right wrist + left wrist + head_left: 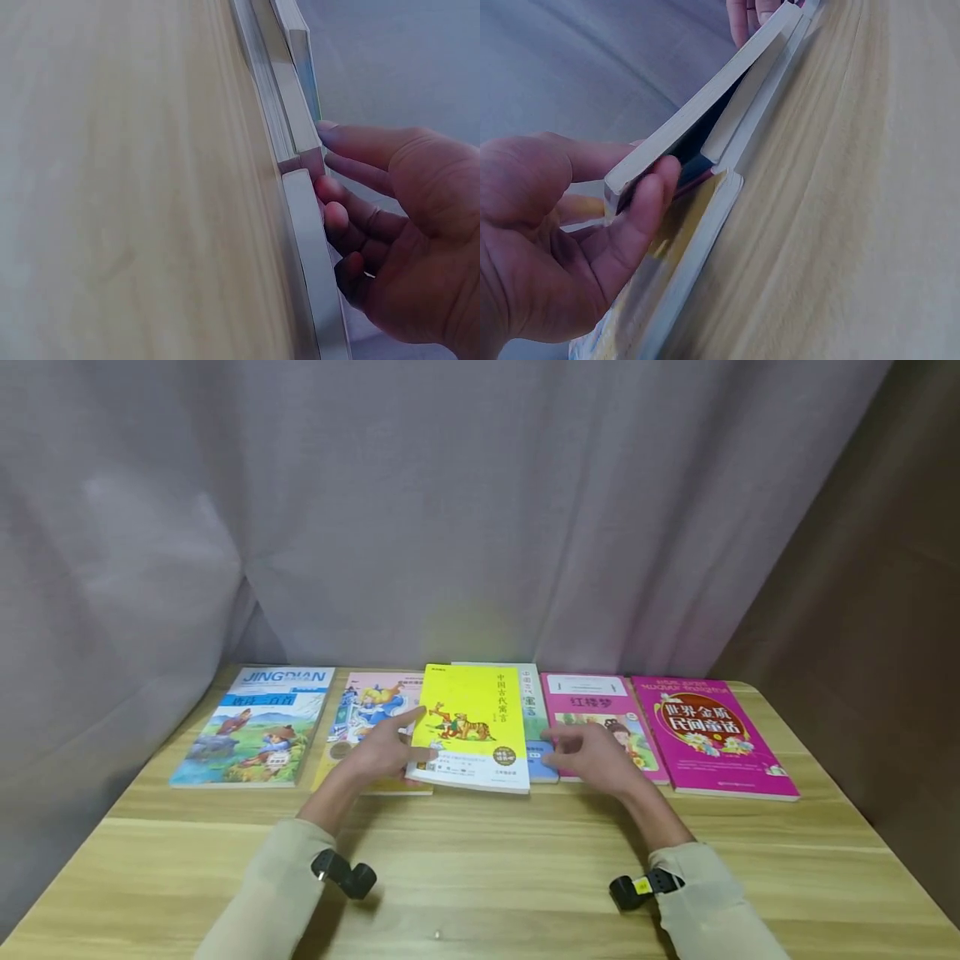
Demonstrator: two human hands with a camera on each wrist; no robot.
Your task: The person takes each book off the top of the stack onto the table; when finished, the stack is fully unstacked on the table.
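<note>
A yellow picture-covered book [468, 718] lies tilted, its left side raised, over a green-and-blue book [534, 706]. My left hand [382, 747] pinches the yellow book's left edge; in the left wrist view the left thumb and fingers [641, 217] are on opposite faces of it. At the right edge of the green-and-blue book, my right hand [600, 760] has thumb and bent fingers on the border, partly over the pink book [600, 718]. In the right wrist view the right fingertips [336, 217] are curled beside the stacked page edges. The yellow book hides most of the green-and-blue cover.
Left of the hands lie a blue landscape-covered book [255, 727] and a pink-and-yellow book [375, 693], the latter partly under the left hand. A magenta book [720, 735] is at the right. A grey curtain [390, 510] hangs behind the wooden table [487, 868].
</note>
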